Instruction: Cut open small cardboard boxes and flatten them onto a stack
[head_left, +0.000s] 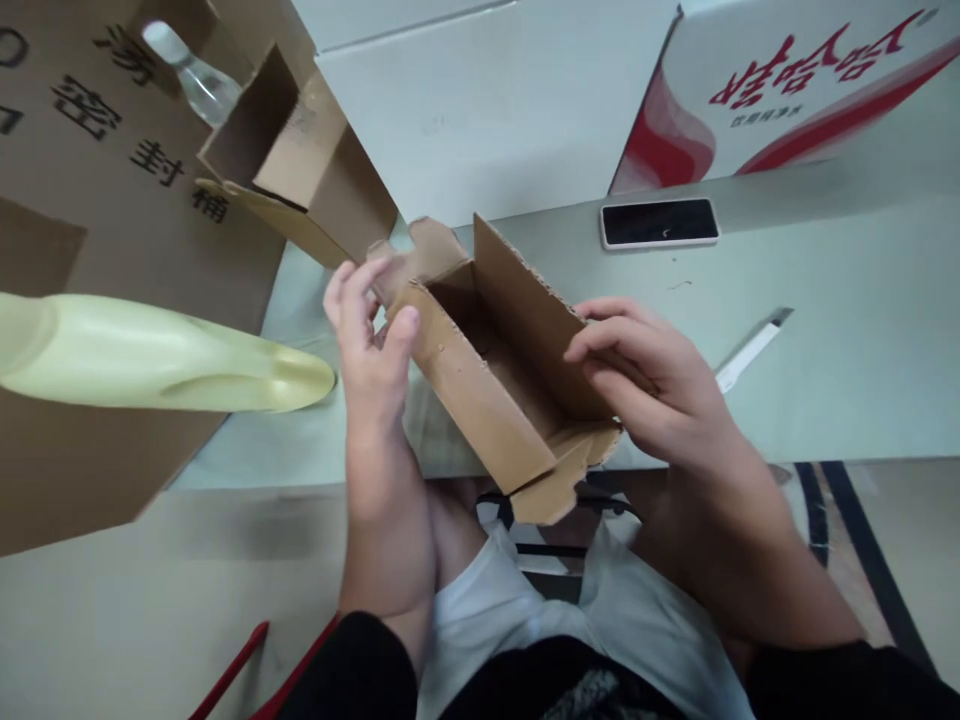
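Note:
A small brown cardboard box, half folded and open on top, is held over the table edge between both hands. My left hand pinches the box's far left end flap with thumb and fingers. My right hand grips the right side wall, fingers curled over its top edge. The near end flaps of the box hang loose above my lap.
A phone lies face up on the pale table, with a box cutter to its right. A cream plastic piece juts in from the left. Another folded box and big cartons stand behind.

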